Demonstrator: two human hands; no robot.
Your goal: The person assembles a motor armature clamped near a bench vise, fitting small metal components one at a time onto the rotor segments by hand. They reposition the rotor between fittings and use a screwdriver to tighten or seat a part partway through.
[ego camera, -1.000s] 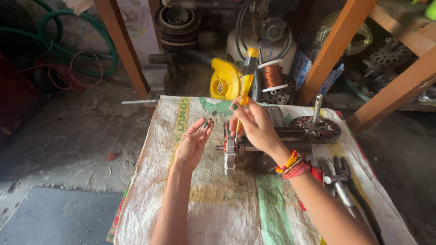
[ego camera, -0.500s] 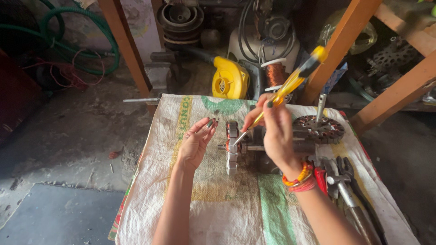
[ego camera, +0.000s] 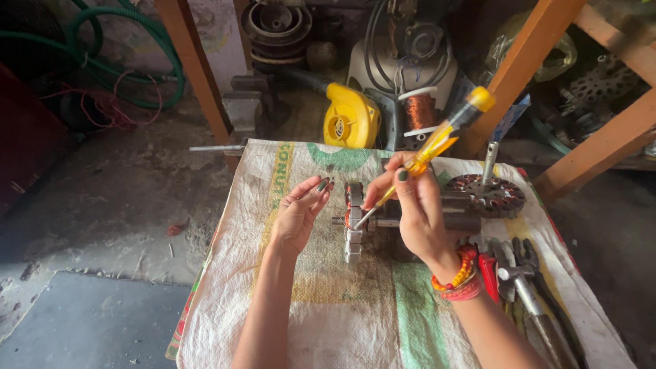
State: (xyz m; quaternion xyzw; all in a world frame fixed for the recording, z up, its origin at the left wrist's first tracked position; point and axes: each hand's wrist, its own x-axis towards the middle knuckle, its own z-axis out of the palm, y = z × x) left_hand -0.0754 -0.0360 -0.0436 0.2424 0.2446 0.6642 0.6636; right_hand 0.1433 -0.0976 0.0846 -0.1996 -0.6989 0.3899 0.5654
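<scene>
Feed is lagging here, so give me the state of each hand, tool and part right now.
Left hand: open, empty, palm beside the stator.
Right hand: gripping the screwdriver.
Screwdriver: tilted, tip at the stator.
Stator: standing on edge on the woven sack.
Rotor disc: lying flat, shaft upright.
Pliers: lying unused.

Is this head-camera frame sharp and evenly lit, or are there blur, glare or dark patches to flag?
Head view: daylight falls evenly on the woven sack, the left hand and right hand are sharp, and the yellow screwdriver shows little blur; the shelf area behind the copper wire spool sits in deep shadow; straight wooden posts lean outward, suggesting wide-angle distortion.
</scene>
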